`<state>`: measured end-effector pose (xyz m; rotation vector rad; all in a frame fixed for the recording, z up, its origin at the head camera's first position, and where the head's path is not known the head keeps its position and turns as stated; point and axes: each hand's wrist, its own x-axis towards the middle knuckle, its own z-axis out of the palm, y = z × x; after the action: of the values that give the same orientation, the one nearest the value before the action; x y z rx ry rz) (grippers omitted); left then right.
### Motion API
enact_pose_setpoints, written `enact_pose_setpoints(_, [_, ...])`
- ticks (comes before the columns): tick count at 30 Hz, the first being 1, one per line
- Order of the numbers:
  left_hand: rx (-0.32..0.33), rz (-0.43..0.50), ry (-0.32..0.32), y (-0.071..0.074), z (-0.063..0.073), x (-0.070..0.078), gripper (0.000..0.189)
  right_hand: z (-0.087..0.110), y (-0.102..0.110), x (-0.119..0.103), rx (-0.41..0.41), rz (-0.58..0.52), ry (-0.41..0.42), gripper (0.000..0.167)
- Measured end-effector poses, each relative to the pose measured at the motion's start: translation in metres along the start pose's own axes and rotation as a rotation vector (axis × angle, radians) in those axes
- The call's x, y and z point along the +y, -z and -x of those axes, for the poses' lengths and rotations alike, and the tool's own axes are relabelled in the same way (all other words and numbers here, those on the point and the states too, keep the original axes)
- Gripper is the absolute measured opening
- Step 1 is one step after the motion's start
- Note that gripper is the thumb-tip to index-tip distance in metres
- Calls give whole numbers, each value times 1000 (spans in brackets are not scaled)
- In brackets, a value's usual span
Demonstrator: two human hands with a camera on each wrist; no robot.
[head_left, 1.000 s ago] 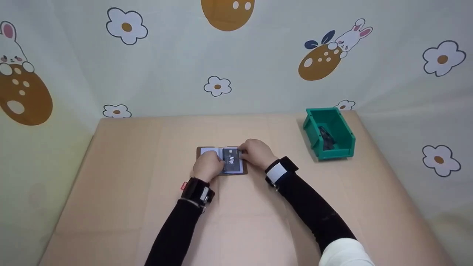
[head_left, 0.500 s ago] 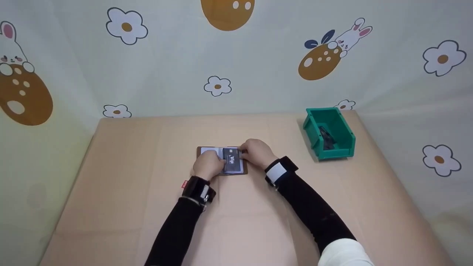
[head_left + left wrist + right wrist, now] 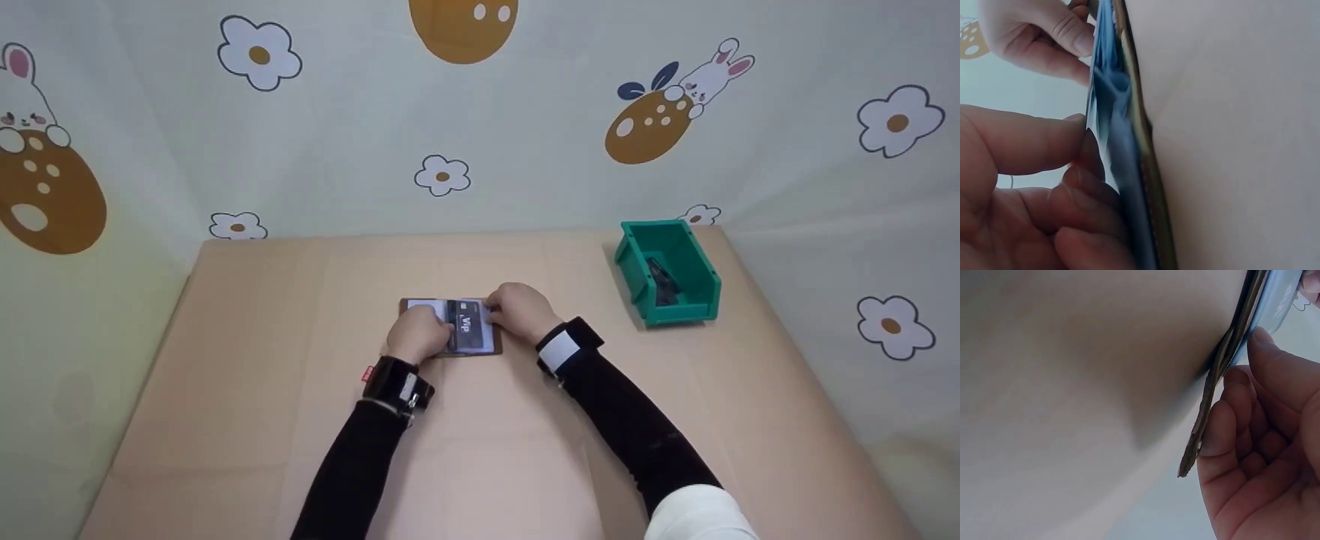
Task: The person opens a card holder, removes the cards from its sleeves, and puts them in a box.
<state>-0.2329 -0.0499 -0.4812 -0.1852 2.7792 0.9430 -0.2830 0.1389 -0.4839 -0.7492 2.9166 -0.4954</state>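
Note:
An open card wallet [image 3: 492, 345] with a brown cover and clear sleeves lies flat on the table. A dark card marked "Vip" [image 3: 468, 330] is on its right-hand page. My left hand [image 3: 418, 334] pinches the card's left edge between thumb and forefinger; in the left wrist view, the thumb meets the forefinger at a thin upright edge beside the bluish sleeves [image 3: 1129, 152]. On the far side, my right hand [image 3: 523, 311] holds the wallet's right edge. The right wrist view has the right thumb [image 3: 1280, 371] on the sleeves and curled fingers against the brown cover [image 3: 1204, 410].
A green bin [image 3: 679, 311] with a dark object [image 3: 662, 283] inside stands at the table's back right. Brown paper covers the table [image 3: 480, 465]. A patterned cloth [image 3: 337, 135] hangs behind and along both sides.
The card has slid slightly left across the page, and my left hand has shifted left with it. My right hand stays in place at the wallet's right edge.

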Motion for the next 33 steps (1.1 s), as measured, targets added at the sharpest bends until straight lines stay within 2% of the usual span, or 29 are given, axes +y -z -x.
enact_pose_setpoints(13, [-37, 67, -41, 16, 0, -13, 28, 0, -1, 0, -18, 15, 13, 26])
enact_pose_setpoints(18, [-32, 75, -43, 21, 0, -16, 26, 0, -2, 1, -10, 9, 8, 24])
enact_pose_setpoints(29, [-78, 179, 46, 31, 0, -23, 23, -1, -3, 0, -2, 34, 29, 17])
enact_pose_setpoints(33, [-93, 197, 45, 36, -1, -25, 22, 0, -2, 0, -2, 35, 43, 13])
